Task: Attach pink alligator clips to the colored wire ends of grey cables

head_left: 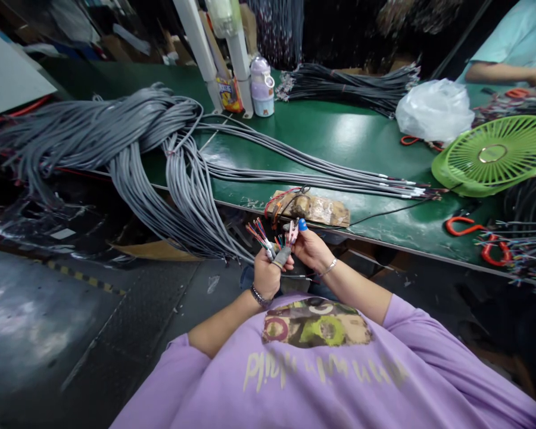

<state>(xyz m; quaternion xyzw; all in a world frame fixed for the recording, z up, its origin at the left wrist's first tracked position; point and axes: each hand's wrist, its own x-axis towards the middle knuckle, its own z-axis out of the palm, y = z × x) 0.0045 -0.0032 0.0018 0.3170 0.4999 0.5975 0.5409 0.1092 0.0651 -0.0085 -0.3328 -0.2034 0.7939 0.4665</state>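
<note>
My left hand [268, 275] is closed around the end of a grey cable, below the edge of the bench. Thin coloured wires [259, 231] fan out above its fingers, and a grey cover [282, 257] sits on its thumb. Close beside it, my right hand [312, 249] wears a blue fingertip cover [302, 224]. Its fingers pinch at the wire ends near a small pale pink piece [293, 231], whose kind I cannot make out. A large bundle of grey cables [190, 179] hangs over the bench edge to the left of my hands.
On the green bench [348, 134] a taped wooden block [317, 207] lies just beyond my hands. More grey cables [312, 177] stretch right towards a green fan [491, 154]. Red-handled scissors [464, 225], a plastic bag [435, 110] and a lilac bottle [262, 86] stand around. A co-worker's arm [500, 72] shows far right.
</note>
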